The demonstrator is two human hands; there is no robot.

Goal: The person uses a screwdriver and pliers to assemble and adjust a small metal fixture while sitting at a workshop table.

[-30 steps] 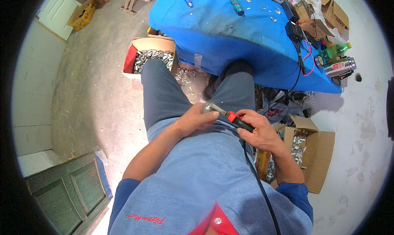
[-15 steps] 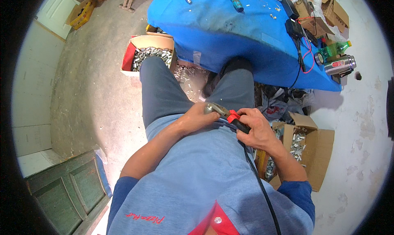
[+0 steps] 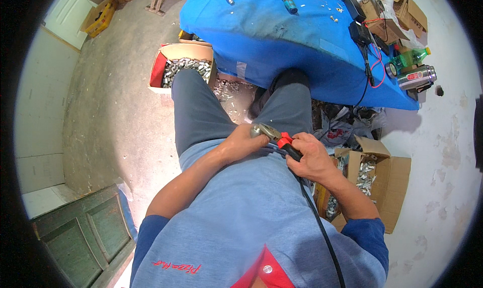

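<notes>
In my closed right hand (image 3: 313, 159) is a pair of pliers (image 3: 287, 143) with red and black handles. Their metal jaws point left, up against a small rounded silvery metal piece (image 3: 255, 131). My left hand (image 3: 240, 143) is closed round that piece in front of my lap, its fingers mostly hidden. Whether the jaws bite on the piece or only touch it I cannot tell. A black cable (image 3: 319, 222) runs down over my shirt from below my right hand.
A carton (image 3: 187, 67) of small metal cylinders stands by my left knee. Ahead is a blue-covered table (image 3: 261, 46) with two screwdrivers, cables, a green bottle (image 3: 410, 59) and a steel flask (image 3: 417, 79). Another open carton (image 3: 392, 187) of metal pieces sits at my right elbow.
The pliers and my right hand have shifted and turned slightly. My left hand stays nearly still, its hold on the metal piece kept.
</notes>
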